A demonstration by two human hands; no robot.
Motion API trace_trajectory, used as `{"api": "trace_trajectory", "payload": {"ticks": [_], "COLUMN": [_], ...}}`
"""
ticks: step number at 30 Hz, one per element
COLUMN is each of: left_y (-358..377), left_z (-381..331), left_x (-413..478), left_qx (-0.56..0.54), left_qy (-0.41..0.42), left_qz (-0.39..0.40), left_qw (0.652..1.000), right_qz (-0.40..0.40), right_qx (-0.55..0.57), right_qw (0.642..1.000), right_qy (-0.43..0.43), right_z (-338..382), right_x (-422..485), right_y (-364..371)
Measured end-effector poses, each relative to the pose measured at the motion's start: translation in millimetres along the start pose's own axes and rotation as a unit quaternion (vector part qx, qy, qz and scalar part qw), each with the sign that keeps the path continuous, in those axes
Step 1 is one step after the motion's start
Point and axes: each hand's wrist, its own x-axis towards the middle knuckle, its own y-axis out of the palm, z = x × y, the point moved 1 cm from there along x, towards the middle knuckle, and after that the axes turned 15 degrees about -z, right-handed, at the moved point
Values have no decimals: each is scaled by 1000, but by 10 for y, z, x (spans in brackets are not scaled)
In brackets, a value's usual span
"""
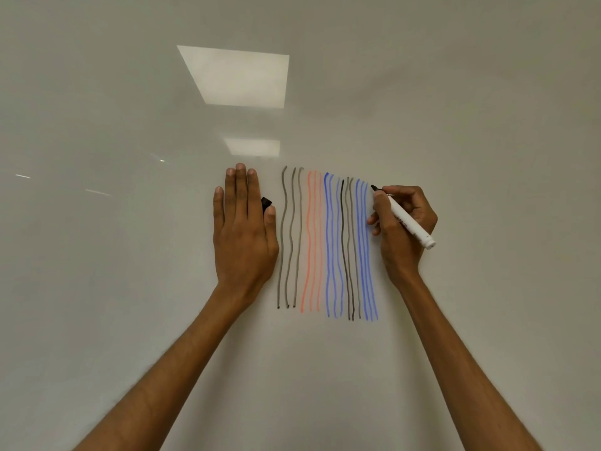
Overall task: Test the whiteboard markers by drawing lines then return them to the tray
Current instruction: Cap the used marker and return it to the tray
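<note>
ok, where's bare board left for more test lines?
Bare white whiteboard lies right of the right hand gripping the white-barrelled black marker, left of the flat left hand, and above and below the wavy grey, red and blue lines. Between the hands it is crowded.

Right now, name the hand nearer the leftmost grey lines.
Left. The left hand lies beside the grey lines; the right hand, gripping the marker, is past the blue ones.
</note>
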Motion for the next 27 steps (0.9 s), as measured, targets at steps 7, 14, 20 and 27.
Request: {"api": "trace_trajectory", "payload": {"ticks": [7, 14, 20, 27], "left_y": [-5, -1, -1, -7], "left_z": [10, 10, 4, -2], "left_x": [-1, -4, -13, -28], "left_qx": [-7, -8, -5, -8], "left_qy": [2, -1, -1, -1], "left_qz": [0, 1, 0, -6], "left_qw": [1000, 1000, 1000, 1000], "right_qz": [8, 28, 33, 38], "right_qx": [-13, -17, -27, -34], "right_qw": [1000, 999, 999, 998], "right_qy": [13, 18, 19, 19], "right_z": [34, 35, -20, -54], "right_x": [36, 13, -96, -197], "right_y": [-2, -86, -246, -393]}}
